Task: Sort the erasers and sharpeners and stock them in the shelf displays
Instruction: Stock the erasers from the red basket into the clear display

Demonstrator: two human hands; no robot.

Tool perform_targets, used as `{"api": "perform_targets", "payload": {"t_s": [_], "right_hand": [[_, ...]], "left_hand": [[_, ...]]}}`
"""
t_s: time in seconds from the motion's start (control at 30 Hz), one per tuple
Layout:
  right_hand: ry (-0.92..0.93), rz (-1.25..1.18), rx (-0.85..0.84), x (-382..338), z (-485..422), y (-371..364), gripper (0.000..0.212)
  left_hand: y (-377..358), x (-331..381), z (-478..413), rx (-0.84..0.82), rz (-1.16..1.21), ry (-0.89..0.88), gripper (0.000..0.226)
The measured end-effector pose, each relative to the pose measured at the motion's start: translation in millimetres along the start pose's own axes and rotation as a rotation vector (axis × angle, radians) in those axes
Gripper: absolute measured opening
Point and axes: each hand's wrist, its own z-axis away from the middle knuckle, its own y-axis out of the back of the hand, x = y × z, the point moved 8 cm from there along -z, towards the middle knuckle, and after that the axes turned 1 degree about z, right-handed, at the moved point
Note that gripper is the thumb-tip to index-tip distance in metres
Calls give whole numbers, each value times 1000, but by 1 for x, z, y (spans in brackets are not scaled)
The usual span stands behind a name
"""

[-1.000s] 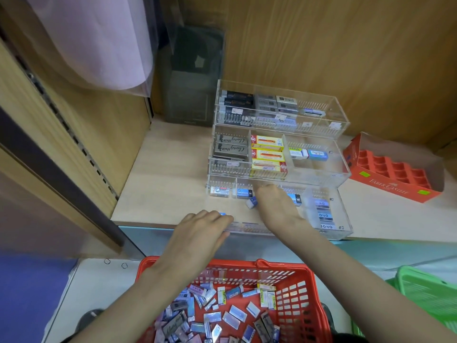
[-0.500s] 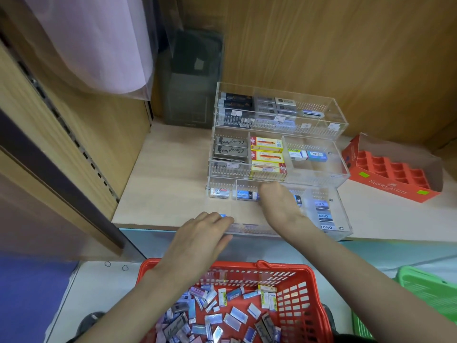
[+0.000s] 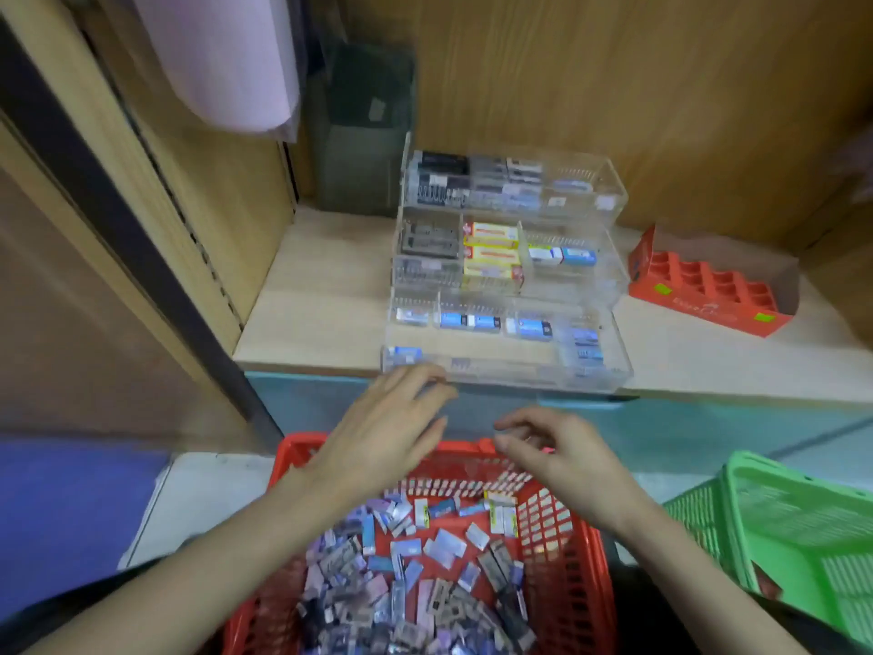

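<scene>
A clear three-tier acrylic display (image 3: 619, 371) stands on the wooden shelf, its compartments holding rows of boxed erasers. A blue-and-white eraser (image 3: 470, 321) lies in the front tier. Below the shelf, a red basket (image 3: 581, 550) holds several loose wrapped erasers (image 3: 406, 579). My left hand (image 3: 392, 427) is spread flat, its fingertips at the display's front left edge. My right hand (image 3: 552, 446) hovers over the basket's far rim with loosely curled fingers and holds nothing.
A red cardboard display tray (image 3: 708, 286) with several empty cells sits to the right on the shelf (image 3: 321, 295). A green basket (image 3: 793, 531) stands at the lower right. A dark box (image 3: 363, 134) stands in the back corner.
My right hand has pulled back out of the display's front tier to above the basket. A blue-and-white eraser now lies where that hand was. The left hand has barely moved.
</scene>
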Motion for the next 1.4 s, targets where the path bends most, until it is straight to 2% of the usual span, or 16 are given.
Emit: {"api": "perform_targets", "payload": {"t_s": [0.1,0.27,0.4,0.5,0.57,0.63,0.7,0.8,0.87,0.93,1.0,1.07,1.13,1.2,1.3,1.4], "right_hand": [[-44,107,-92,48,16,-54,14],[-275,2,-286,151,34,-159,25],[-456,-46,-372,213,51,-225,19],[-519,48,-406,245,56,-252,63],[-527,162,-489,267,62,-263,84],[-536,355,-610,287,72,-269,98],[-645,418,-648,305,85,-275,104],[-700,281,-521,317,87,-283,103],[-724,35,-390,318,83,-292,92],[-798,-265,-237,317,77,-302,79],[-820,-422,-145,310,69,-310,73],[-822,-451,-65,309,61,-312,64],[-803,-549,-33,309,57,-311,54],[-790,-658,-37,310,53,-309,49],[-760,-804,-18,309,48,-297,53],[-723,-874,-45,308,41,-285,59]], "left_hand": [[-37,-1,32,-148,-9,5,35],[-136,-55,112,-607,14,323,33],[-193,-87,182,-871,24,504,54],[-226,-110,225,-931,69,695,76],[-248,-115,246,-946,121,741,88],[-270,-109,267,-1054,34,654,95],[-287,-102,280,-1109,-111,534,98],[-299,-102,285,-994,-269,511,96],[-306,-107,287,-944,-292,562,85],[-308,-114,287,-873,-216,690,68],[-304,-124,278,-658,-11,900,55],[-303,-131,266,-391,336,1100,42],[-316,-123,251,-291,738,1203,38],[-326,-116,237,-276,933,1236,41],[-328,-112,224,-309,885,1142,45],[-318,-121,222,-298,588,1000,49]]}}
